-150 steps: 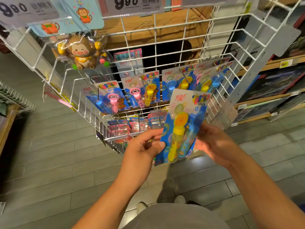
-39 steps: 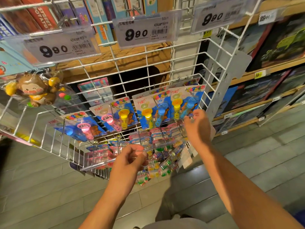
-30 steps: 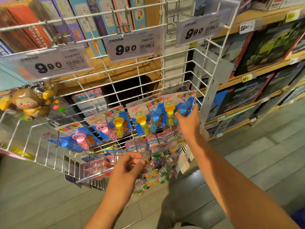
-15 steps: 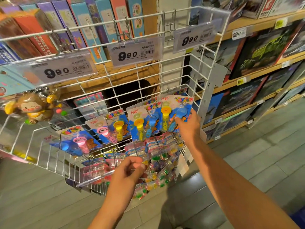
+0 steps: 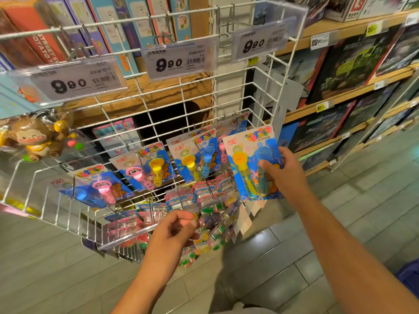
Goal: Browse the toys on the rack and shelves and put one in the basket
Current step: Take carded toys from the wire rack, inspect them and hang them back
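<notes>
The white wire rack point(image 5: 229, 87) fills the middle of the frame, its hooks carrying rows of blister cards so each hangs face-out under the 9.90 price tags point(image 5: 179, 61), with boxed sets on the wooden shelves point(image 5: 340, 99) at right. My right hand point(image 5: 285, 175), right of centre, is closed on the right edge of a bubble-wand card point(image 5: 250, 164), thumb across its front, tilting it toward me to read. My left hand point(image 5: 174, 232), lower centre, pinches the small candy-coloured packs point(image 5: 213, 225) hanging lowest, steadying them.
</notes>
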